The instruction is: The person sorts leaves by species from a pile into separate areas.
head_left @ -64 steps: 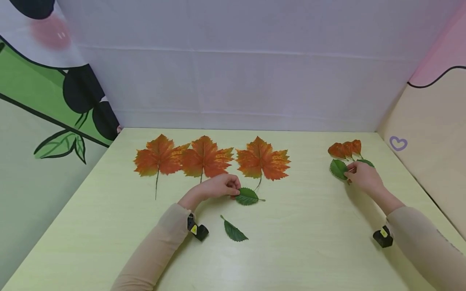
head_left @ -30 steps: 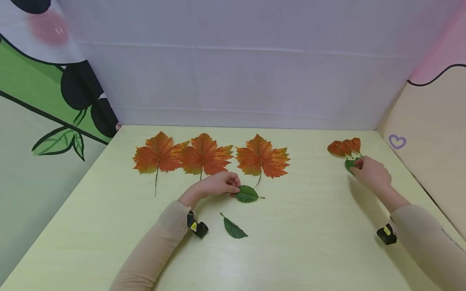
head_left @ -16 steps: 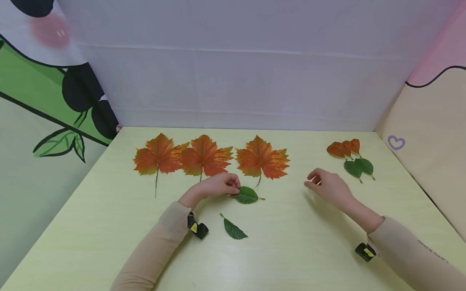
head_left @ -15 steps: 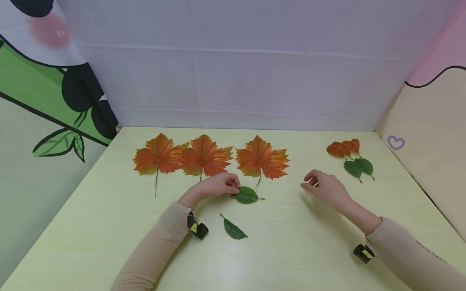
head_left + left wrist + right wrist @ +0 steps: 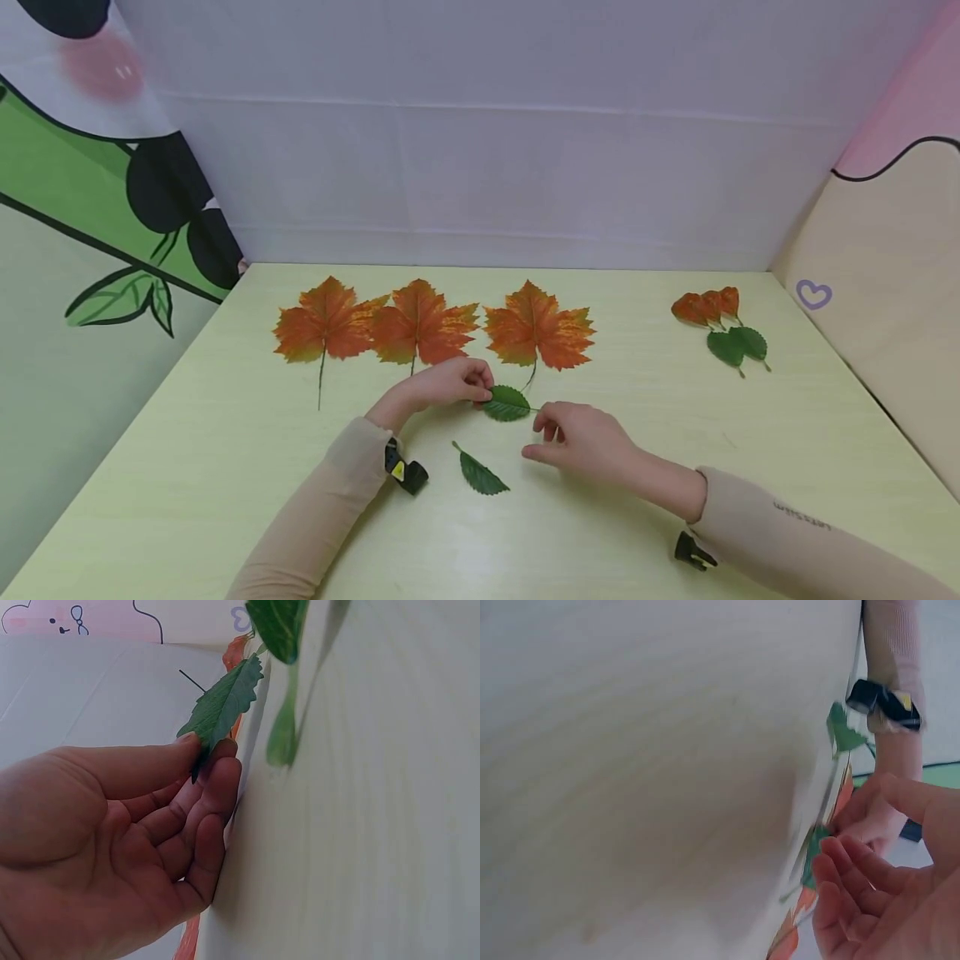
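My left hand [image 5: 452,382] pinches the tip of a green leaf [image 5: 507,404] between thumb and fingers, over the middle of the table. The left wrist view shows the same leaf [image 5: 223,703] slanting up from the thumb and fingertips. Just right of its stem is my right hand [image 5: 588,442], fingers loosely bent and thumb apart, with nothing between them. A second green leaf [image 5: 481,475] lies on the table in front of both hands. In the right wrist view, the right hand [image 5: 877,900] hovers beside the left hand [image 5: 874,817].
Three large orange maple leaves [image 5: 537,327] lie in a row along the table's back. At the back right rest several small orange leaves [image 5: 705,308], with two green leaves [image 5: 737,344] just in front. A white cloth [image 5: 480,183] hangs behind the table [image 5: 187,467].
My right hand set a green leaf down beside another at the back right, let it go, and moved left to near the held leaf. My left hand stayed put, pinching its leaf.
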The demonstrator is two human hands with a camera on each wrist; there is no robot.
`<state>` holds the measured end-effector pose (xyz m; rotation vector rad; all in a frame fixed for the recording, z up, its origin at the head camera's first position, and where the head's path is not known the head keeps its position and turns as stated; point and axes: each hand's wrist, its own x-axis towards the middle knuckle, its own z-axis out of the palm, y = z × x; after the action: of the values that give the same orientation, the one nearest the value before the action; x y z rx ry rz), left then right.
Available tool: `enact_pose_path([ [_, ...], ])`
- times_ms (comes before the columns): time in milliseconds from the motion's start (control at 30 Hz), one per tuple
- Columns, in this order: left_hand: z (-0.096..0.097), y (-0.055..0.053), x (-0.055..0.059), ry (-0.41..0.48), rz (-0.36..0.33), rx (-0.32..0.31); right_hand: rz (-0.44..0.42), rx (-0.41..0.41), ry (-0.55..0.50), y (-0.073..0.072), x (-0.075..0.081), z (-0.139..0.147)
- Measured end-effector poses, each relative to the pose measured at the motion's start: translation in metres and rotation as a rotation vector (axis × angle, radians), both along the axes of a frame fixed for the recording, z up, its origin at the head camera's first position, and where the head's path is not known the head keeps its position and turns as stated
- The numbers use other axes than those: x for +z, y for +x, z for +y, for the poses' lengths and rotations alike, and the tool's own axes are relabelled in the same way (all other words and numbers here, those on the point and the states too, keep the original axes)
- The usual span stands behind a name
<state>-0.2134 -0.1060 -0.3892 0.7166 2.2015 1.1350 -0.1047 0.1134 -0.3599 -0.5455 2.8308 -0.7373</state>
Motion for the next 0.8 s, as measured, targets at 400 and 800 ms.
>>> enact_pose_path([
  [400,-0.001,0.000,0.001,0.008,0.003,-0.005,-0.004,0.256,0.029,0.010,-0.009,-0.037],
  [800,-0.001,-0.001,-0.001,0.013,0.004,-0.011,0.044,0.249,0.077,0.010,-0.013,-0.049],
])
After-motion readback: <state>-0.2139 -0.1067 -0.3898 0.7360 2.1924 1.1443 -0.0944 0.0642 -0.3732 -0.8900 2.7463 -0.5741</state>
